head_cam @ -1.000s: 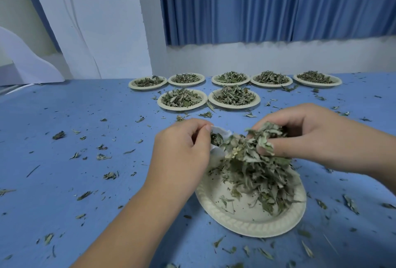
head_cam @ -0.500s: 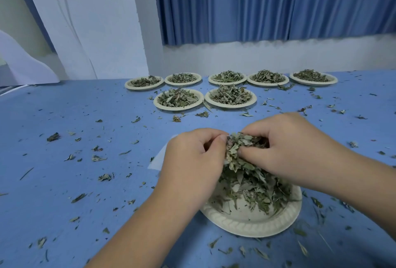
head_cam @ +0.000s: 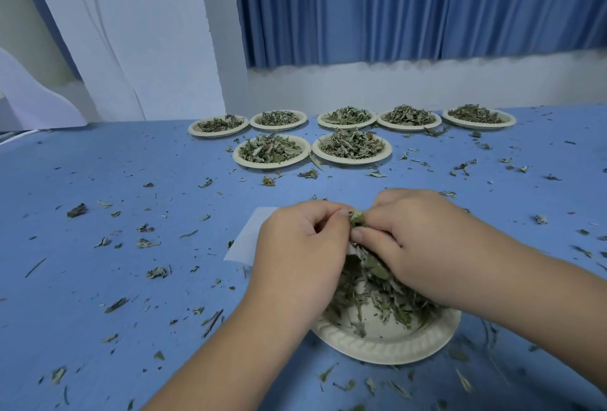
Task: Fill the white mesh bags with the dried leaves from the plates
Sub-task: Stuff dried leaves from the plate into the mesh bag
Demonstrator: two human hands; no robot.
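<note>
Two hands met above the near plate (head_cam: 387,350), which sat by the near edge of the table (head_cam: 131,279). The left hand (head_cam: 302,246) had its grip curled narrow, apparently on the mouth of the white mesh bag (head_cam: 251,236). The bag's flat body stuck out past the knuckles toward the left edge, and the mouth itself was hidden. The right hand (head_cam: 417,239) pinched a clump of dried leaves (head_cam: 356,217) tight against the left thumb.

Brittle leaves could easily miss so small an opening and scatter, as the loose scraps (head_cam: 154,272) across the table suggested. A slack left grip would likely let the mouth close.

The near plate held a loose heap, with bare bottom showing toward its near rim. Seven far plates (head_cam: 272,165), in two rows by the far edge, were each heaped with leaves.
</note>
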